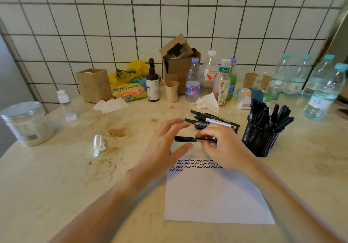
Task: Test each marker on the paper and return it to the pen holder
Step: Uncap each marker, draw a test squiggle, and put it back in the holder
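- We see a white tiled wall behind a stained, pale worktop crowded with bottles and cups.
- A white paper lies near us, with rows of black squiggles along its far edge.
- Just beyond the paper, our right hand pinches a black marker held level.
- Our left hand has a loose, spread grip, thumb just beneath the marker.
- Right of the paper stands a black mesh pen holder, full of markers.
- Loose markers lie beyond the paper.

One paper, one pen holder, three paper cups.
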